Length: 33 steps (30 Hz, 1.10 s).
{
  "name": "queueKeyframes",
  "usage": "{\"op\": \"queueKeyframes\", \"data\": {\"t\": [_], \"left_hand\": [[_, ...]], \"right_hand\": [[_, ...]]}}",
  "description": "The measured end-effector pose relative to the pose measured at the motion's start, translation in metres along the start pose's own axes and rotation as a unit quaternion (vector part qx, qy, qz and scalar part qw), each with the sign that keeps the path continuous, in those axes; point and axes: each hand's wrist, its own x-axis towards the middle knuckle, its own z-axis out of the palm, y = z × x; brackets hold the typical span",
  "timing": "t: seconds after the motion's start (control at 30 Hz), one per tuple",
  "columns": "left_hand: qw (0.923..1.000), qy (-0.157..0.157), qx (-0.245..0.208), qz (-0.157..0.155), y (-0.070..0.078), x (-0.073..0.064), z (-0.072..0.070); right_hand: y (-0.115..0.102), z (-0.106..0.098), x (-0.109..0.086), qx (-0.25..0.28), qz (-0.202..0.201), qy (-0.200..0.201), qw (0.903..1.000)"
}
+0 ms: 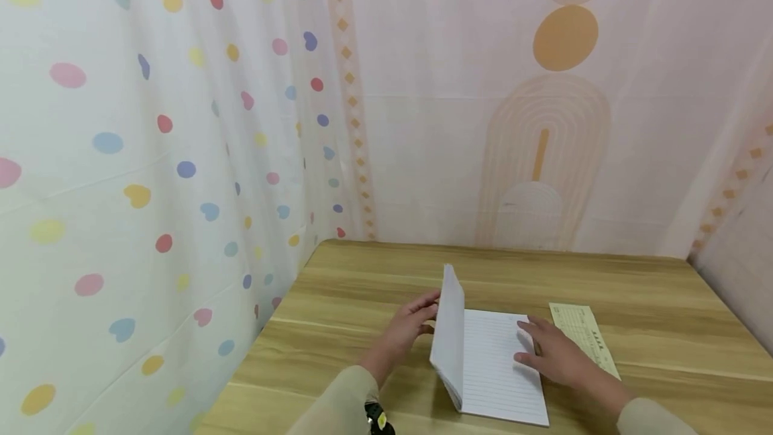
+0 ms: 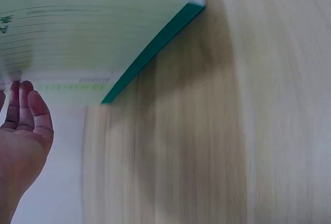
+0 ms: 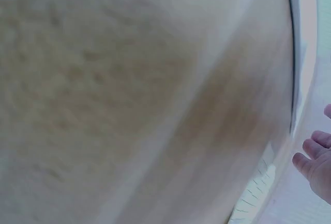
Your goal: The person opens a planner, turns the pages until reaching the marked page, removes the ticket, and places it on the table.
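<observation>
A lined notebook (image 1: 501, 368) lies open on the table, its left part raised nearly upright. My left hand (image 1: 412, 321) is at the outer side of that raised part, fingers extended and fingertips right at the cover. In the left wrist view the cover (image 2: 67, 38) is pale green with printed lines and a dark green spine (image 2: 155, 48). Over the right edge of the lined page is my right hand (image 1: 558, 353), fingers spread and reaching onto the paper. The right wrist view catches only its fingers (image 3: 310, 157) near the page edge.
A pale yellow printed slip (image 1: 582, 334) lies on the wood-grain table (image 1: 338, 294), right of the notebook and partly behind the right hand. A dotted curtain (image 1: 181, 220) hangs along the left, and a patterned curtain (image 1: 423, 153) closes off the back.
</observation>
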Motion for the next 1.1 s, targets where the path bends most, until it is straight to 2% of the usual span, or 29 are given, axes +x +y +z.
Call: {"op": "queueKeyframes", "data": {"t": [0.07,0.13,0.2,0.27,0.3,0.37,0.47,0.5,0.53,0.6,0.77,0.83,0.93,1.03,1.1], "left_hand": [[0.9985,-0.026,0.047,0.008,-0.003,0.0,0.01],[0.9929,-0.052,0.106,0.014,-0.006,-0.002,0.019],[0.9826,-0.076,0.169,0.017,-0.011,-0.004,0.027],[0.9651,-0.1,0.241,0.013,-0.016,-0.008,0.032],[0.9524,-0.112,0.284,0.006,-0.019,-0.009,0.033],[0.9172,-0.133,0.376,0.0,-0.026,-0.012,0.035],[0.8501,-0.157,0.503,-0.004,-0.036,-0.016,0.035],[0.8311,-0.161,0.532,-0.001,-0.038,-0.017,0.035],[0.8166,-0.164,0.553,0.002,-0.04,-0.019,0.035],[0.8018,-0.166,0.574,0.005,-0.043,-0.021,0.034],[0.7942,-0.167,0.584,0.008,-0.044,-0.024,0.034],[0.7908,-0.168,0.589,0.008,-0.045,-0.024,0.034],[0.7897,-0.165,0.591,0.008,-0.045,-0.025,0.033],[0.7935,-0.163,0.586,0.008,-0.046,-0.025,0.032],[0.7999,-0.163,0.577,0.005,-0.047,-0.025,0.031]], "right_hand": [[-0.001,-0.004,0.001,-0.003,-0.008,0.016,0.9998],[-0.001,-0.008,0.001,0.001,-0.012,0.032,0.9994],[-0.001,-0.012,0.001,0.003,-0.015,0.048,0.9987],[-0.001,-0.014,0.001,0.008,-0.011,0.063,0.9979],[-0.001,-0.015,0.001,0.01,-0.009,0.069,0.9976],[0.0,-0.015,0.0,0.015,0.0,0.075,0.9971],[0.001,-0.011,-0.002,0.018,0.007,0.072,0.9972],[0.001,-0.008,-0.003,0.016,0.007,0.07,0.9974],[0.001,-0.006,-0.004,0.012,0.006,0.069,0.9975],[0.002,-0.001,-0.006,-0.005,-0.003,0.078,0.9969],[0.002,0.005,-0.008,-0.025,-0.013,0.13,0.9911],[0.003,0.006,-0.008,-0.022,-0.014,0.133,0.9908],[0.005,0.007,-0.008,-0.024,-0.016,0.105,0.9941],[0.007,0.009,-0.011,-0.037,-0.011,0.057,0.9976],[0.007,0.011,-0.013,-0.045,-0.006,0.034,0.9984]]}}
